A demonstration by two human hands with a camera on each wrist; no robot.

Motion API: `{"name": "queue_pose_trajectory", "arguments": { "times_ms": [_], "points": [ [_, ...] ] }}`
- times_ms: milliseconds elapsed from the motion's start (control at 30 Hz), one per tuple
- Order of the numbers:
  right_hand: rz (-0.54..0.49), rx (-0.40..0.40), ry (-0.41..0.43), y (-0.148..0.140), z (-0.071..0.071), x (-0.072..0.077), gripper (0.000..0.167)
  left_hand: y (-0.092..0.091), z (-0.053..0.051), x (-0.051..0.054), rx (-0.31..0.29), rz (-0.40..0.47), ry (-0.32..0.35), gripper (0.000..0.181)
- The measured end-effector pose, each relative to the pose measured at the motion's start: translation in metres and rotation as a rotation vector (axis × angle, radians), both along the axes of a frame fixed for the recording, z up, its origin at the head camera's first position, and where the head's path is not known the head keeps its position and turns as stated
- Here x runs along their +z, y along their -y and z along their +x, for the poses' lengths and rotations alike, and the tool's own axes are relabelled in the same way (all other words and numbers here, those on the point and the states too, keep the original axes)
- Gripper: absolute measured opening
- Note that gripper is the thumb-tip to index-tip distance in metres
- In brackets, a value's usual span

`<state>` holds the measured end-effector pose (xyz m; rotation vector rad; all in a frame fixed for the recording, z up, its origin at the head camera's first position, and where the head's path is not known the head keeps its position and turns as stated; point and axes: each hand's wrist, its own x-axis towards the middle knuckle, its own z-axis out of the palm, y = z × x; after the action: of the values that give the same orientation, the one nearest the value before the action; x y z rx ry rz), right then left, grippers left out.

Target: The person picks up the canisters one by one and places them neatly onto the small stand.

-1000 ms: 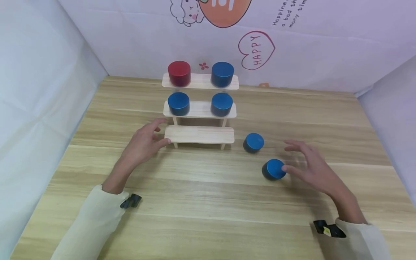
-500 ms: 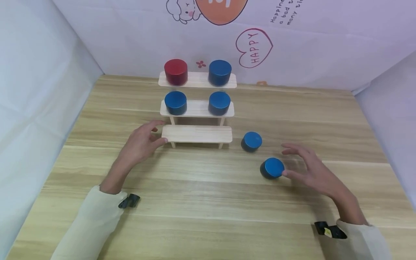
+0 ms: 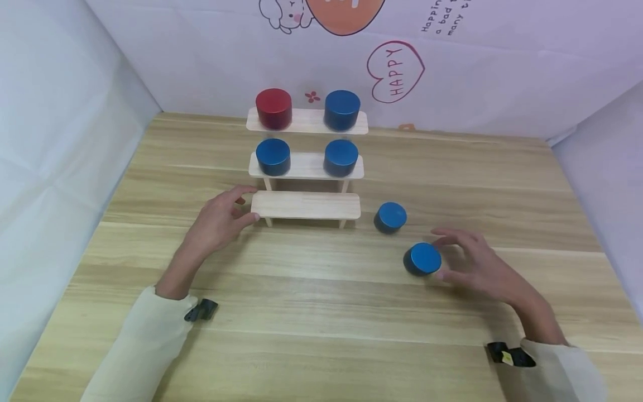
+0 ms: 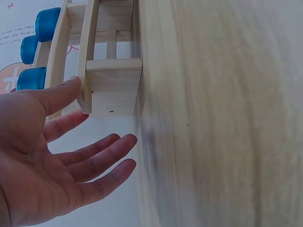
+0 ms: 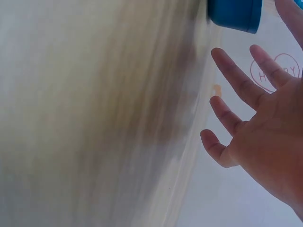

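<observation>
At the left end of the lowest step of a tiered wooden stand point(image 3: 306, 205), my left hand point(image 3: 215, 222) holds the board between thumb and index finger. Its other fingers hang loosely apart in the left wrist view. My right hand point(image 3: 474, 265) reaches around the right side of a blue round tin point(image 3: 422, 258), thumb and fingers spread; contact cannot be told. In the right wrist view, a gap shows between the fingers and the blue tin. Another blue tin point(image 3: 390, 217) sits on the table between that one and the stand.
A red tin point(image 3: 273, 109) and a blue tin point(image 3: 342, 110) stand on the top step. Two blue tins, left point(image 3: 273, 157) and right point(image 3: 341, 158), occupy the middle step. Behind the wooden table point(image 3: 311, 312) hangs a printed white cloth point(image 3: 482, 84).
My right hand has shifted slightly so its fingers come behind the nearer blue tin and its thumb sits lower at the tin's side. My left hand stays at the stand.
</observation>
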<state>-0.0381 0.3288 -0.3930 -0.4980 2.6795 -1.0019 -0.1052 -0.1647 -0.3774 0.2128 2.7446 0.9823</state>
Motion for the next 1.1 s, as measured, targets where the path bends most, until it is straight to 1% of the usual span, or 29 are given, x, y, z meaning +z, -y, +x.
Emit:
{"name": "queue_pose_trajectory", "arguments": {
  "times_ms": [100, 233, 467, 600, 700, 900, 1100],
  "points": [
    [0.025, -0.009, 0.024, 0.003, 0.001, 0.001, 0.074, -0.001, 0.000, -0.001, 0.004, 0.003, -0.001, 0.054],
    [0.051, -0.013, 0.030, 0.006, 0.001, 0.001, 0.072, -0.001, 0.000, -0.001, 0.000, 0.010, 0.000, 0.054],
    [0.045, 0.006, 0.040, 0.012, -0.001, -0.001, 0.069, -0.001, -0.001, -0.001, -0.001, 0.002, 0.012, 0.055],
    [0.041, 0.011, 0.034, 0.015, -0.001, -0.002, 0.069, -0.001, 0.000, 0.000, -0.004, -0.006, 0.019, 0.056],
    [0.034, 0.023, 0.020, 0.016, -0.002, -0.002, 0.067, -0.001, 0.000, 0.001, -0.010, -0.004, 0.012, 0.055],
    [0.019, 0.044, -0.007, 0.017, -0.001, -0.003, 0.060, -0.001, 0.001, 0.002, -0.018, 0.006, -0.005, 0.055],
    [0.011, 0.044, -0.007, 0.017, -0.001, -0.004, 0.055, 0.000, 0.001, 0.000, -0.022, 0.008, -0.009, 0.055]
  ]
}}
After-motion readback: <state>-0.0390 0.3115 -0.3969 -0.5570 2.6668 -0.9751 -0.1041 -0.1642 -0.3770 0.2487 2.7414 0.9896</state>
